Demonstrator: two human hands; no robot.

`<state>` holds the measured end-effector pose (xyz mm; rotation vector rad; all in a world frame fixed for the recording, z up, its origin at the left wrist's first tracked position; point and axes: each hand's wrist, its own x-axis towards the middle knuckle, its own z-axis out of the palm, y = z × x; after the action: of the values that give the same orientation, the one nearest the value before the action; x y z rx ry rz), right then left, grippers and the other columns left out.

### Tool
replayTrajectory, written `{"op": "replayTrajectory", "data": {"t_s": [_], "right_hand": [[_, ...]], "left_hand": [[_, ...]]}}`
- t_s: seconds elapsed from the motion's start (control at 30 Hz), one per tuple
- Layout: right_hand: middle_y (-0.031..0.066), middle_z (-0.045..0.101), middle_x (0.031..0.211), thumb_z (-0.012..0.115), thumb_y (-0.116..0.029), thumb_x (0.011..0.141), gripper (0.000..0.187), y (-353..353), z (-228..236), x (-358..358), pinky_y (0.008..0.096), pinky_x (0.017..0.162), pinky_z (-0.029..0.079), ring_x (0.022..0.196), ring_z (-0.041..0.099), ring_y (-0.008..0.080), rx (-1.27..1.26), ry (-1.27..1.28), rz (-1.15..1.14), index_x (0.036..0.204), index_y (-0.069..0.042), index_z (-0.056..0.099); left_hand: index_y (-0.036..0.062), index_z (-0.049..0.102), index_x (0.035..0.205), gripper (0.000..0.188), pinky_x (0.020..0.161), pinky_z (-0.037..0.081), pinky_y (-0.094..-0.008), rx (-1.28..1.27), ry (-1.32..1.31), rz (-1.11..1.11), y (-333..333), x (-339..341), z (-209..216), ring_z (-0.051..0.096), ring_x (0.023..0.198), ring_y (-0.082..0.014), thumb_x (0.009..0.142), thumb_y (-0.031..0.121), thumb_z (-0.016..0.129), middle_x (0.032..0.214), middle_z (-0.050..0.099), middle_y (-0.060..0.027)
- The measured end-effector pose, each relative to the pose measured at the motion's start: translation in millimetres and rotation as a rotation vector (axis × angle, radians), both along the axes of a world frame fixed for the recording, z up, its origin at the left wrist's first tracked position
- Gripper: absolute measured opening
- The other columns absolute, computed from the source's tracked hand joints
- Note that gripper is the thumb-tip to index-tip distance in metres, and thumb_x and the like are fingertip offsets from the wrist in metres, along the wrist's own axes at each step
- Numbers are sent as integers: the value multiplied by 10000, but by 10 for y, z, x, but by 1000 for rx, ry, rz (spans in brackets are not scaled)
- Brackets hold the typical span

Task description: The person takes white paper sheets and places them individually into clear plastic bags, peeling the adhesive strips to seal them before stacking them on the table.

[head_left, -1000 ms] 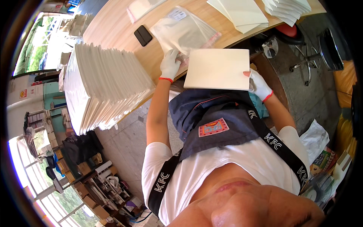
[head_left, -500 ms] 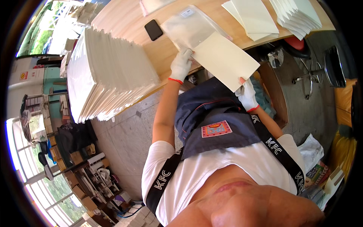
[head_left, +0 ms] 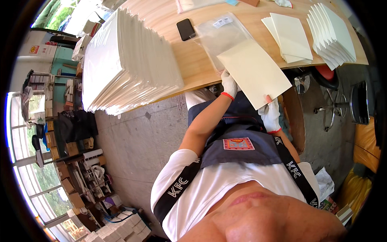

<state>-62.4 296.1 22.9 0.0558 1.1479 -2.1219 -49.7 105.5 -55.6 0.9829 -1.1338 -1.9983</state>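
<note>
A cream card sheet [head_left: 254, 74] slants across the near table edge, its far end overlapping a clear plastic bag [head_left: 221, 34] with a white label. Whether that end lies in the bag or on top of it, I cannot tell. My left hand [head_left: 229, 86], in a white glove with red cuff, grips the card's left edge; its fingertips are partly hidden beneath it. At the near right corner, my right hand [head_left: 270, 115], gloved likewise with its thumb bare, pinches the card from below with the thumb on top.
A tall stack of plastic-wrapped white sheets [head_left: 137, 64] fills the table's left side. A black phone [head_left: 185, 30] lies beside it. Fanned cream cards [head_left: 289, 38] and a pleated white pile [head_left: 332, 36] sit at the right. A black chair [head_left: 358, 103] stands beyond the table.
The view has shifted, so the table appears farther right. My left hand has slid along the card's edge, closer to my body. My right hand keeps its hold on the near corner.
</note>
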Motion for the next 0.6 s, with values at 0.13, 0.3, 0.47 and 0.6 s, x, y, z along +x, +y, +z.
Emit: {"op": "replayTrajectory", "data": {"t_s": [0.13, 0.3, 0.47, 0.6], "right_hand": [[31, 562, 721, 486, -193, 930, 197, 22, -51, 20, 230, 391, 382, 478, 494, 90, 10, 49, 62, 1081, -67, 471], [60, 609, 922, 594, -133, 867, 257, -150, -511, 34, 262, 541, 531, 721, 623, 143, 183, -193, 193, 1100, -55, 516], [114, 600, 1035, 517, -129, 899, 230, -622, -785, -88, 301, 675, 568, 889, 626, 212, -232, -722, 121, 1106, -30, 523], [95, 624, 1011, 495, -151, 910, 254, -608, -554, -133, 295, 690, 553, 891, 627, 178, -112, -342, 499, 1136, -44, 532]], "left_hand": [[-33, 557, 1095, 231, 729, 508, -267, -136, 19, -136, 291, 283, 29, 618, 864, -171, 899, 83, 517, 962, 639, -98], [9, 533, 1127, 310, 741, 526, -305, 347, 109, -141, 663, 815, -500, 621, 858, -176, 860, -7, 376, 978, 626, -76], [73, 538, 941, 162, 686, 540, -349, 532, 83, -161, 469, 774, -283, 620, 766, -196, 888, 56, 386, 914, 617, -54], [74, 517, 987, 199, 723, 534, -380, 504, -25, -273, 272, 913, -245, 613, 841, -222, 866, 36, 363, 964, 586, -69]]}}
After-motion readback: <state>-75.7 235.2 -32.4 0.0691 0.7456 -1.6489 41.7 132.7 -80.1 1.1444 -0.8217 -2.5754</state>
